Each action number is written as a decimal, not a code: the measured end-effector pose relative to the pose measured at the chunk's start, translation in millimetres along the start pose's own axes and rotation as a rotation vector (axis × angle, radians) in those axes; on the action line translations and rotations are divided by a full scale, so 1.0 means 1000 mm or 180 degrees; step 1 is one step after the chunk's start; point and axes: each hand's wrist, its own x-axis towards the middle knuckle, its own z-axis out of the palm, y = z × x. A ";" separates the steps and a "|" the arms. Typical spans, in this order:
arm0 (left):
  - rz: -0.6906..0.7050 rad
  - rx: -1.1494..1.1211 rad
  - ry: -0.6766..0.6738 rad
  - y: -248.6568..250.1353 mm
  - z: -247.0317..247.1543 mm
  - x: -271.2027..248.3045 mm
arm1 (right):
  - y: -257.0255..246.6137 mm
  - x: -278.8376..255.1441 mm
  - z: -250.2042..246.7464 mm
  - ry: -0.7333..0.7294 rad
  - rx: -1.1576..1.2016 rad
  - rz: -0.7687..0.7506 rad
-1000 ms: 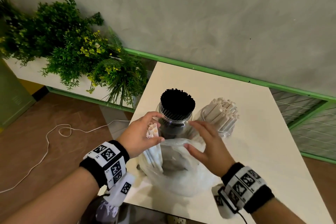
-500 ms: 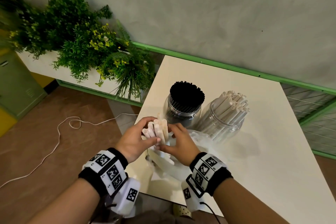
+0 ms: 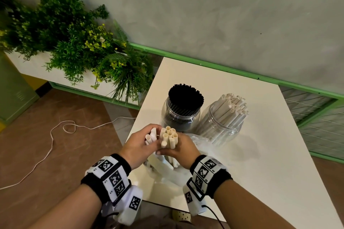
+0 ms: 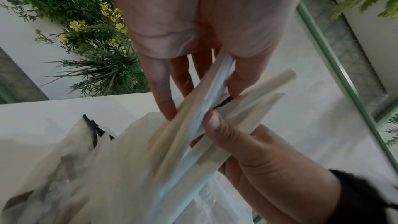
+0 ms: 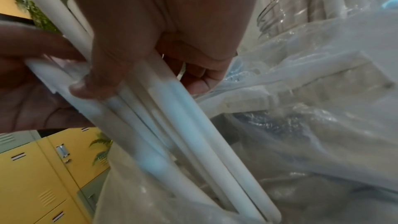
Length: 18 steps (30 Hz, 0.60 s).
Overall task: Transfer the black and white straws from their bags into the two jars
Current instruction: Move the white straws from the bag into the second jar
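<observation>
Two clear jars stand on the white table: the left jar is packed with black straws, the right jar with white straws. In front of them my right hand grips an upright bundle of white straws. My left hand holds a few more white straws beside that bundle. Their lower ends still reach into the clear plastic bag under my hands.
A planter of green plants with yellow flowers lines the wall to the left of the table. A white cord trails over the brown floor. Yellow lockers show in the right wrist view. A green rail runs behind the table.
My right hand came off the bag's mouth and closed round a bundle of white straws. Both hands have drawn the straws up out of the bag, which has collapsed beneath them.
</observation>
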 end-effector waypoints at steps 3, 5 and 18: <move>-0.0056 -0.0054 -0.0206 0.002 0.002 0.001 | 0.001 0.000 0.000 0.0208 0.0010 0.0026; 0.0005 0.0011 -0.0136 0.002 0.004 0.003 | 0.001 0.000 -0.001 0.0220 0.0082 0.0032; -0.0030 0.0386 0.0072 -0.001 0.005 0.019 | -0.023 -0.014 -0.055 0.0893 0.1046 0.0158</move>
